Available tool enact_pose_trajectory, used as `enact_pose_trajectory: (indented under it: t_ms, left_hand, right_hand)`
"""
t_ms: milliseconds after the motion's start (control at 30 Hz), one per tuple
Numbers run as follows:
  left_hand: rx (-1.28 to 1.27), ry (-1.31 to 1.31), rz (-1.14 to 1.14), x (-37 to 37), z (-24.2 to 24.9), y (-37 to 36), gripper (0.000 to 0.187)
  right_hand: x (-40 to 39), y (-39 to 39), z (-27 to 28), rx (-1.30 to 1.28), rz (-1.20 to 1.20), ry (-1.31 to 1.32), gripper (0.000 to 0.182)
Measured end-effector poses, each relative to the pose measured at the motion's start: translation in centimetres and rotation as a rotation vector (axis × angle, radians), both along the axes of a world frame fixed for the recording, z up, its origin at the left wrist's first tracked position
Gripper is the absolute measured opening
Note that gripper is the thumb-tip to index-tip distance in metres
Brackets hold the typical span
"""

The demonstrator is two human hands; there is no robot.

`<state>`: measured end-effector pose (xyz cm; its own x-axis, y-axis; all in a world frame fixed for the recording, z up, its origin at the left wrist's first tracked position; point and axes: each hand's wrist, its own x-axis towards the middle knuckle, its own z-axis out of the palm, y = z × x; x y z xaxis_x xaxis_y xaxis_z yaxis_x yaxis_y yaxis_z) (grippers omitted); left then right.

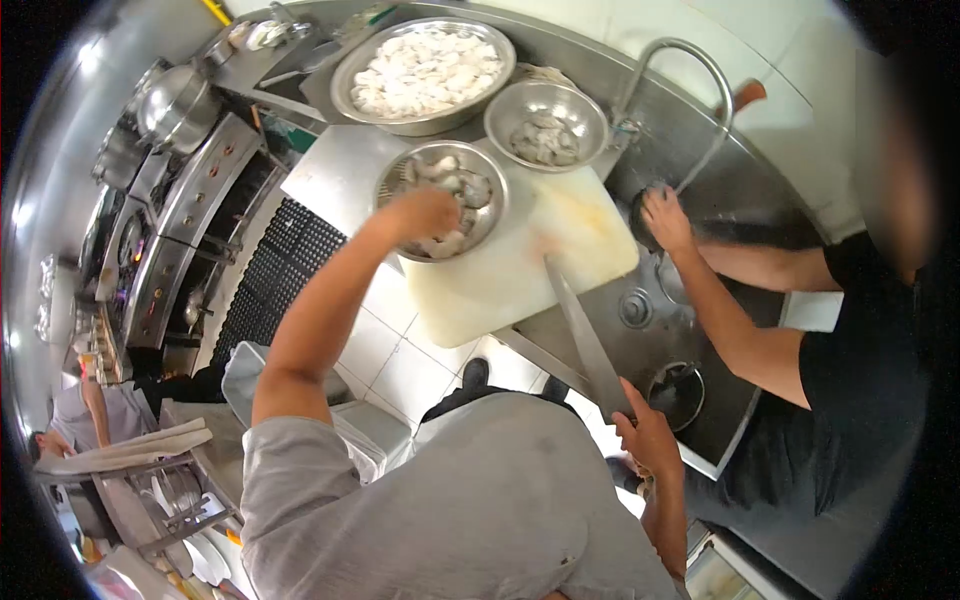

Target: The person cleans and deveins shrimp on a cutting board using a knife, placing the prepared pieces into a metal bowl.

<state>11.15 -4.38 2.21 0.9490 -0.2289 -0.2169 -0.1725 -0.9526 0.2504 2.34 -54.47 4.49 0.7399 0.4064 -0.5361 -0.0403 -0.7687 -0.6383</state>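
My left hand [428,214] is over a metal colander [497,212], its fingers bent down among grey, wet, raw pieces [474,188] that look like seafood. The fingers look closed, but the hand hides what they grip. My right hand [648,432] holds a large kitchen knife [586,335] by its handle. The blade slants up and left, its tip over the white cutting board [470,300]. Behind the board stands a smaller metal bowl [590,150] with similar grey pieces. A large metal basin [352,100] full of whitish pieces [425,75] sits at the back.
On the right, a co-worker's hands [668,218] are at the running tap [690,50] above a steel sink [590,290]. A round strainer [677,395] lies in the sink. Stoves [180,250] and pots [178,105] line the left; another person [90,410] stands there.
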Motion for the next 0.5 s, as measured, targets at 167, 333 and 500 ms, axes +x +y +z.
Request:
enact_pose_trajectory:
  t_ms: [167,333,500]
  left_hand:
    - [0.095,0.030,0.176,-3.0,-1.3,-3.8,0.038]
    - [0.031,-0.008,0.211,-2.0,-2.6,-4.1,0.033]
    - [-0.519,-0.304,0.086,-1.1,1.7,-3.9,0.024]
  right_hand:
    - [0.3,3.2,1.1,-0.066,0.002,0.028,0.059]
    - [-1.6,5.9,0.7,-0.060,-0.076,0.008,0.059]
    - [-3.8,6.4,-0.6,-0.016,-0.162,-0.020,0.057]
